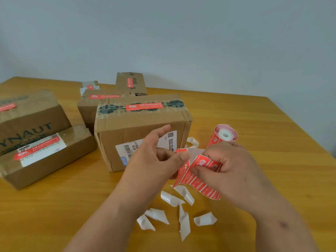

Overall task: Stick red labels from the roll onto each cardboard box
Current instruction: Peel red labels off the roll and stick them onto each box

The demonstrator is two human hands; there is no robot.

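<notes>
Both hands meet over the table in front of a cardboard box that carries a red label on its taped top. My right hand grips the loose strip of red labels that runs from the roll standing behind it. My left hand pinches the end of the strip, where a red label and its white backing come apart. Several other boxes stand at the left and back, each with a red label: a flat one, a large one, one further back and one at the rear.
Several curled white backing scraps lie on the wooden table just below my hands, and a couple more sit beside the roll. A pale wall rises behind the table. The table's right edge slants down at the far right.
</notes>
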